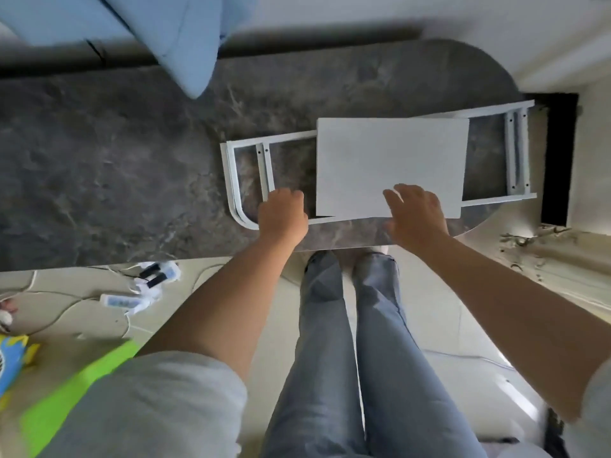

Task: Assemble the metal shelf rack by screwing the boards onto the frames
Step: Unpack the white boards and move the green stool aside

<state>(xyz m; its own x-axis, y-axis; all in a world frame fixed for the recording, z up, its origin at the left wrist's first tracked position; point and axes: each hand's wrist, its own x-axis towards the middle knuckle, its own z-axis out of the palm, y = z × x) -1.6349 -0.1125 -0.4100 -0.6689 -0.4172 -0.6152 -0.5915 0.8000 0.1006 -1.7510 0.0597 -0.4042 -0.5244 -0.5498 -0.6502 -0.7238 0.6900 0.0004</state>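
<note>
Covering frames' middle: board | left hand grip unclear | right hand flat, fingers spread

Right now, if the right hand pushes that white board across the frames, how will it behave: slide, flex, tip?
The white board looks flat and straight-edged, so probably stiff, not floppy. It lies loose on the smooth white frames, so it would likely slide easily under the right hand. Its near edge sits close to the table edge, so a pull toward the person might tip it off.

On the dark marbled stone desk, a flat white rectangular board covers white metal frames; left hand grips the frames at 9 o'clock, right hand rests on the board's near edge
</note>
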